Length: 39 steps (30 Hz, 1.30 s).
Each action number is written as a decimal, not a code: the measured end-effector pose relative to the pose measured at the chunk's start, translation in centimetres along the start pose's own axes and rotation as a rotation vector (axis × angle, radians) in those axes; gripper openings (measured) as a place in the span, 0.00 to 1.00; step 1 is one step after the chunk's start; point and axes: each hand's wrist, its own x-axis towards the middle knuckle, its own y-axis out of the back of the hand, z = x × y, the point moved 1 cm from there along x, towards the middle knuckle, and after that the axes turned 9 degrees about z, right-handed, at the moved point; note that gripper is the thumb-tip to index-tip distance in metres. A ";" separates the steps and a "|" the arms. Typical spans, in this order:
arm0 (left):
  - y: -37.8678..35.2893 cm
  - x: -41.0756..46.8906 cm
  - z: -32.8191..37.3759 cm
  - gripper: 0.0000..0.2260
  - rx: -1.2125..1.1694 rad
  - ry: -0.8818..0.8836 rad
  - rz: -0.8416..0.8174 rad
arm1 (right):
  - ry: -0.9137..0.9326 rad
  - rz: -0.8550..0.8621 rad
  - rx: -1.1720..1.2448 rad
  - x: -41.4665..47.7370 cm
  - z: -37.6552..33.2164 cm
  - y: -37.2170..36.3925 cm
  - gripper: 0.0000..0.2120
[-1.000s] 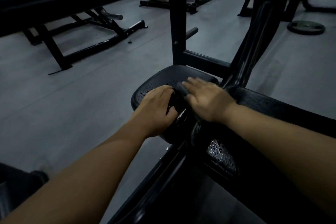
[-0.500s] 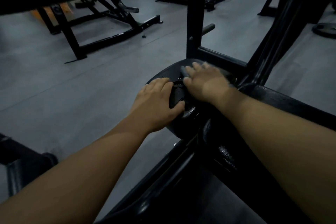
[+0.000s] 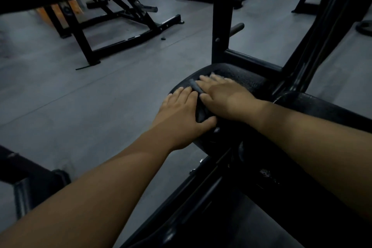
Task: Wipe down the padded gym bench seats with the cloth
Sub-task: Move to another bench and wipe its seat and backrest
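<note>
A dark cloth (image 3: 195,86) lies bunched directly on the black padded seat (image 3: 243,78).

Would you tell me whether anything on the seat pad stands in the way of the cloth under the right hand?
Nothing visible lies on the seat pad ahead of the cloth, which the right hand presses. Only the left hand, resting on the pad's near left edge, blocks a sweep that way.

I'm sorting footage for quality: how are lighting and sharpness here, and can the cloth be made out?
Head view: dim, bluish light; the black seat pad and frame sink into shadow. Fingertips of the right hand are motion-blurred; the left hand is sharper. The dark cloth barely stands out between them.
</note>
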 end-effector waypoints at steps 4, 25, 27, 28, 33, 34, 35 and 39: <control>1.0 -1.2 -1.4 0.43 -0.017 0.054 -0.018 | -0.042 -0.020 -0.082 1.0 3.1 0.6 0.25; 4.7 -2.7 -3.5 0.53 0.017 0.135 -0.136 | 0.185 0.036 -0.029 1.9 -6.2 -2.5 0.27; 5.0 -3.1 -3.1 0.55 0.015 0.103 -0.154 | 0.282 0.007 -0.039 0.4 -6.3 -2.2 0.27; 5.1 -3.4 -2.8 0.56 0.017 0.082 -0.166 | 0.345 -0.008 -0.018 -0.8 -6.3 -1.8 0.25; 4.6 -3.7 -2.3 0.58 0.014 0.050 -0.174 | 0.383 0.098 0.329 -5.0 -3.2 2.1 0.14; 4.5 -3.6 -2.4 0.58 0.023 0.056 -0.181 | 0.308 0.175 0.344 -4.5 -1.8 2.8 0.15; 4.4 -3.6 -2.4 0.58 0.034 0.059 -0.190 | 0.214 0.240 0.318 -3.4 -0.1 3.1 0.15; 3.8 -3.7 -2.0 0.57 0.045 0.056 -0.199 | -0.146 0.133 -0.065 0.3 2.9 0.8 0.24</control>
